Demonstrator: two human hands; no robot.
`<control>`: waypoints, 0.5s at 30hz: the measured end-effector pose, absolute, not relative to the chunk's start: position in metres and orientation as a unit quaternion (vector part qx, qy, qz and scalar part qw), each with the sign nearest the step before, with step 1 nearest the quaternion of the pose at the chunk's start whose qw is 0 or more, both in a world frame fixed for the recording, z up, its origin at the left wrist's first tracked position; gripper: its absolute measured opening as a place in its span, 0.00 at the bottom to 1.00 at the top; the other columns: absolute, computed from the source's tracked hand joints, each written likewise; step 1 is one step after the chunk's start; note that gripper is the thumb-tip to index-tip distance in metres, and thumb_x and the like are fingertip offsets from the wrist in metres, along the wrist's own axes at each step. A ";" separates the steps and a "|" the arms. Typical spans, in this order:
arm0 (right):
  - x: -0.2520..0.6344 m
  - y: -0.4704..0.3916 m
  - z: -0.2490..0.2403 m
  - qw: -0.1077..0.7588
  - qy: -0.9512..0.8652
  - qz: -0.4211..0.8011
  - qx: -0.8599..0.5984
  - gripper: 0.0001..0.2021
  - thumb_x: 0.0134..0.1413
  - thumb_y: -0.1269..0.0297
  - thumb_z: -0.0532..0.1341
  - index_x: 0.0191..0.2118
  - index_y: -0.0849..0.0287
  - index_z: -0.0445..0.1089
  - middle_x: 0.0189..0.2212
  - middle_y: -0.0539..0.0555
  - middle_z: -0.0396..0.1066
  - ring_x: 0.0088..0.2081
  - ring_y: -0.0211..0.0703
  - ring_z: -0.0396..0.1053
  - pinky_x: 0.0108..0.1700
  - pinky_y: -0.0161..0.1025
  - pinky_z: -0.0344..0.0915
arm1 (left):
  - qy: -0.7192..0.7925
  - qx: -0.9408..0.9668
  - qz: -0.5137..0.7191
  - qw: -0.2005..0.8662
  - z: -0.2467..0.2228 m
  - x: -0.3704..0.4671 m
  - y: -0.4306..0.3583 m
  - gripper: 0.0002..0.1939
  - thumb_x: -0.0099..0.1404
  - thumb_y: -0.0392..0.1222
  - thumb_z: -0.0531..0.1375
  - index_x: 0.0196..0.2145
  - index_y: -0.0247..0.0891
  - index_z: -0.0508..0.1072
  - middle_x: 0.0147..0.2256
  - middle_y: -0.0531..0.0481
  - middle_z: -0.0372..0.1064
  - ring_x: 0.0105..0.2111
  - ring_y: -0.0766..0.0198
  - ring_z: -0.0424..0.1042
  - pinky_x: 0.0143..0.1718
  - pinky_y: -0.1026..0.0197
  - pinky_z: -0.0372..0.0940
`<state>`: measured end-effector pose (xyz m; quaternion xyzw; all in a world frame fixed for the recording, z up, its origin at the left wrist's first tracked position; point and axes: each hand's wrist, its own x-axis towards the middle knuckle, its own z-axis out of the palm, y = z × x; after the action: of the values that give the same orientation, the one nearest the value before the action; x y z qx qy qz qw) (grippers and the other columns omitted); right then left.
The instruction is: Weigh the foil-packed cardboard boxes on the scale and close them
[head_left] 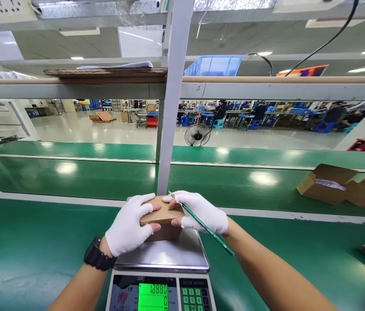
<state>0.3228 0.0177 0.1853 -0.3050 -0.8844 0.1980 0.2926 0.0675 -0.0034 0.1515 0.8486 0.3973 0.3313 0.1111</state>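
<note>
A green workbench (55, 246) fills the foreground, with a parallel green strip (208, 179), apparently a conveyor belt, beyond it. An electronic scale (197, 263) stands on the workbench, powered up. At the far right on the strip sit two brown cartons (333, 183) with their flaps raised; those are evidently unclosed. The small cardboard carton (166, 234) rests on the scale's metal pan, its lid down or nearly so; the covered fingers prevent certainty. The left hand (130, 226), white-gloved with bare fingertips, grips its left side, thumb at the front edge. The right hand (201, 211), gloved likewise, grasps its right side while also holding a green pencil (208, 231). The lit display (152, 298) seems to show 1.2880 on top. Judging by this, the carton is formed and placed, but with both hands on it, the reading is probably unsettled.
</note>
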 end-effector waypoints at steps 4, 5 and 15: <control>0.322 0.019 0.181 0.315 -0.843 0.269 -0.343 0.14 0.53 0.55 0.66 0.41 0.57 0.69 0.49 0.59 0.72 0.47 0.50 0.71 0.50 0.45 0.67 | 0.398 0.808 0.405 0.159 0.139 0.074 -0.003 0.17 0.67 0.50 0.58 0.52 0.45 0.73 0.60 0.45 0.60 0.58 0.52 0.61 0.60 0.43 0.59; 0.323 0.018 0.179 0.320 -0.838 0.272 -0.349 0.13 0.53 0.55 0.65 0.41 0.57 0.69 0.49 0.59 0.72 0.46 0.49 0.71 0.50 0.45 0.67 | 0.399 0.799 0.419 0.165 0.138 0.075 -0.004 0.17 0.67 0.50 0.58 0.51 0.45 0.73 0.59 0.45 0.60 0.58 0.52 0.61 0.60 0.43 0.60; 0.320 0.021 0.189 0.336 -0.808 0.319 -0.364 0.18 0.66 0.49 0.51 0.41 0.57 0.70 0.46 0.56 0.73 0.46 0.46 0.70 0.48 0.42 0.66 | 0.363 0.839 0.386 0.126 0.129 0.067 -0.001 0.17 0.69 0.48 0.56 0.54 0.46 0.70 0.63 0.45 0.53 0.61 0.53 0.55 0.62 0.43 0.56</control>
<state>0.3200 0.0211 0.1890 -0.3642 -0.8078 0.3193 0.3359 0.0672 -0.0014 0.1289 0.8386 0.3631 0.3860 0.1259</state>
